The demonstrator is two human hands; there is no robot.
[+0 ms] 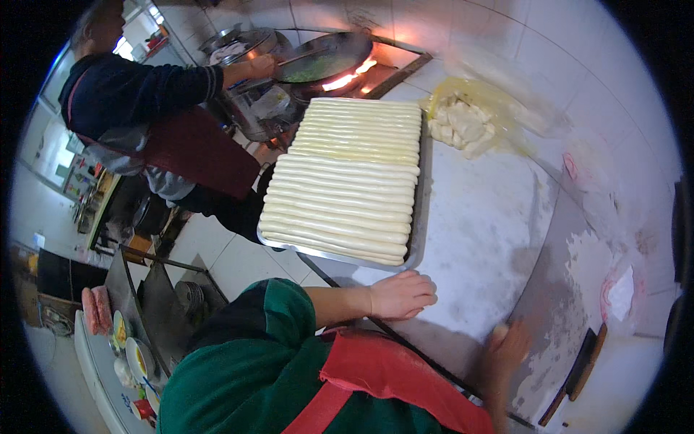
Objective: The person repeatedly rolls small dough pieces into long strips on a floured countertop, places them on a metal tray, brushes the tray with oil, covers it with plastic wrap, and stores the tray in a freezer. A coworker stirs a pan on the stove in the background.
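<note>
My left hand rests palm down on the white worktop sheet, just below the near corner of a metal tray. Its fingers are bent together, and whatever may be under the palm is hidden. Rows of long, pale, oiled dough strips lie side by side across the tray in two blocks. My right hand is at the sheet's lower right edge, blurred by motion. Whether it holds anything is not clear.
Dough pieces sit in a yellowish plastic bag by the wall. A cleaver lies at the right. To the left, a person in an apron stirs greens in a wok over open flame. Bowls stand on a counter at lower left.
</note>
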